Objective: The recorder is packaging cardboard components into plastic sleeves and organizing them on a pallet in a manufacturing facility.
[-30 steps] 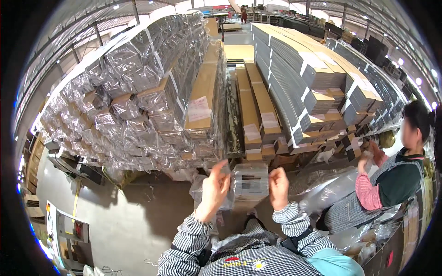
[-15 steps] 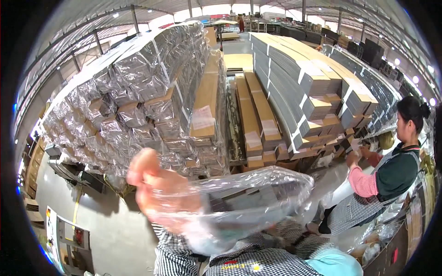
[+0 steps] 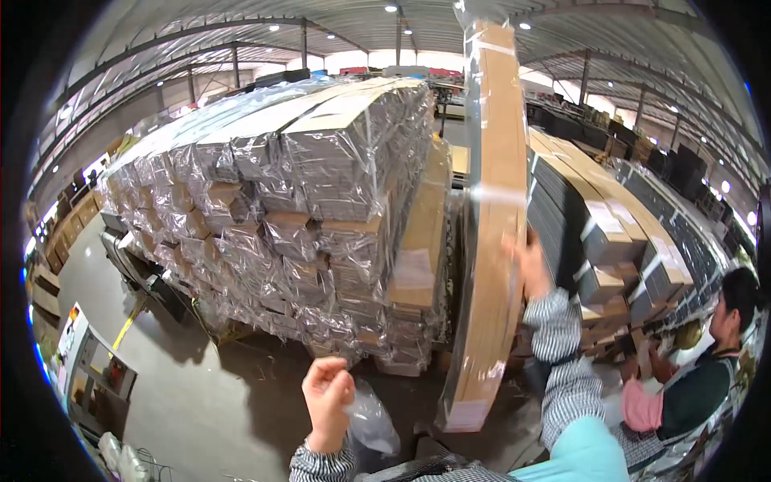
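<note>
A long, narrow bundle of brown cardboard strips (image 3: 491, 145) stands nearly upright in front of me, wrapped in clear plastic with white bands across it. My right hand (image 3: 528, 265) grips its right edge about midway up, with the fingertips on the brown face. My left hand (image 3: 329, 394) is raised to the left of the bundle's lower end and apart from it. Its fingers are curled, and whatever they may hold is hidden. A clear plastic bag (image 3: 373, 422) hangs just beside that wrist; I cannot tell whether the hand holds it. A pale label (image 3: 468, 414) shows at the bundle's bottom.
A big stack of plastic-wrapped bundles (image 3: 321, 185) fills the left and middle. More banded cardboard stacks (image 3: 602, 217) lie behind the upright bundle at right. A co-worker (image 3: 699, 394) in a dark top stands at the right edge. A white-panelled stand (image 3: 76, 345) is at lower left.
The upright cardboard bundle has come into view, with my right hand on it. My left hand has moved lower and right, away from the stretched clear plastic. The view has shifted left.
</note>
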{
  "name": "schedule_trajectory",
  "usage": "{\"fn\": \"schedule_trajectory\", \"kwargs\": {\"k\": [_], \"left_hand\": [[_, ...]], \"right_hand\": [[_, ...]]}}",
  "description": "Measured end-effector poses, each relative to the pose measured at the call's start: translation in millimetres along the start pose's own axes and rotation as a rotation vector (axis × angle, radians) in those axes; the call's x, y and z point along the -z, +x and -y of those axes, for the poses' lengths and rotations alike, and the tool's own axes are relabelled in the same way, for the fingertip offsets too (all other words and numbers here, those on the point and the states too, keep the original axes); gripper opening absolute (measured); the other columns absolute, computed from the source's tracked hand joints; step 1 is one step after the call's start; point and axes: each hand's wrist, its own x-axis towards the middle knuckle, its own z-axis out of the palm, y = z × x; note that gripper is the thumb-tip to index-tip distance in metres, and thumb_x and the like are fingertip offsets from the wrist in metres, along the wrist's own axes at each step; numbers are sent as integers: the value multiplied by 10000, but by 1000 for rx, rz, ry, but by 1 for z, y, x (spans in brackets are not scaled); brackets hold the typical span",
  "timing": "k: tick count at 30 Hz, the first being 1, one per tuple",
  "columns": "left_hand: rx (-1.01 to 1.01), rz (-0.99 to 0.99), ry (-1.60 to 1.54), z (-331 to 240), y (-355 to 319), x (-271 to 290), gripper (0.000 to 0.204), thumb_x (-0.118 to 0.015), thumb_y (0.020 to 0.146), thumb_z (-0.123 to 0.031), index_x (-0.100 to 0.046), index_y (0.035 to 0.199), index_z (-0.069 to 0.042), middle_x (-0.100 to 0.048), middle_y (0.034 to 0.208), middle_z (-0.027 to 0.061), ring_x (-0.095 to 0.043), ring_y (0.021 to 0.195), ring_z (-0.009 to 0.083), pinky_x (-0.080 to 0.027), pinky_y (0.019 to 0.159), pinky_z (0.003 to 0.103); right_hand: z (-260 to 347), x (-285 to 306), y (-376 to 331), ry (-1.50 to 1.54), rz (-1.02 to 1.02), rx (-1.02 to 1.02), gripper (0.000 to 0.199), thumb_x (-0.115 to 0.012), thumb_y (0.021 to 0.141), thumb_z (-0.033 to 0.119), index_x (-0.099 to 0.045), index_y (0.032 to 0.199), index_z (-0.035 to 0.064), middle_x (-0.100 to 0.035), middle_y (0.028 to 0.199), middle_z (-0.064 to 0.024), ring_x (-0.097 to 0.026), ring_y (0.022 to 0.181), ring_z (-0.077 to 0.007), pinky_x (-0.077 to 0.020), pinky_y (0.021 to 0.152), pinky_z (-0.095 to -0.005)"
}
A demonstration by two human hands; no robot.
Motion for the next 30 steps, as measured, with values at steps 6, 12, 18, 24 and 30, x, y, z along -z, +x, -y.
{"fn": "schedule_trajectory", "kwargs": {"k": [6, 12, 18, 24, 30], "left_hand": [[36, 110, 1, 41, 16, -6, 173, -674, 861, 12, -628, 1027, 0, -633, 696, 40, -512, 565, 53, -373, 501, 193], [-248, 162, 177, 59, 33, -39, 364, -711, 846, -45, -580, 1182, 6, -642, 878, 81, -553, 700, 102, -453, 626, 222], [-320, 67, 477, 96, 57, -27, 166, -545, 840, 71, -600, 968, -20, -628, 1079, 120, -442, 562, 42, -356, 499, 203], [-5, 13, 88, 114, 67, -53, 138, -526, 931, 29, -590, 1033, -38, -628, 1082, 96, -369, 527, 24, -289, 459, 197], [93, -24, 122, 104, 51, -91, 236, -537, 914, 58, -594, 1133, -12, -606, 1043, 46, -355, 549, 7, -263, 476, 182]], "right_hand": [[-36, 19, 286, 157, 200, -192, 614, -642, 894, 477, -572, 1232, -30, -655, 1101, -143, -620, 1017, -224, -496, 888, -342], [-173, -75, 227, 48, 161, -284, 787, -390, 957, 666, -445, 1456, 61, -536, 1409, -106, -474, 1310, -254, -334, 1094, -346], [-224, 5, 41, -1012, 77, -30, 691, -601, 950, 315, -311, 1500, 15, -321, 1542, -220, -425, 1348, -369, -321, 1122, -463], [-264, 82, -28, -1593, -111, -207, 798, -730, 804, 357, -377, 1478, 115, -218, 1570, -213, -207, 1431, -436, -301, 1071, -618], [-231, 86, -51, -1513, -57, -490, 775, -727, 774, 350, -403, 1465, 214, -242, 1569, -181, -294, 1386, -436, -359, 1022, -623]]}}
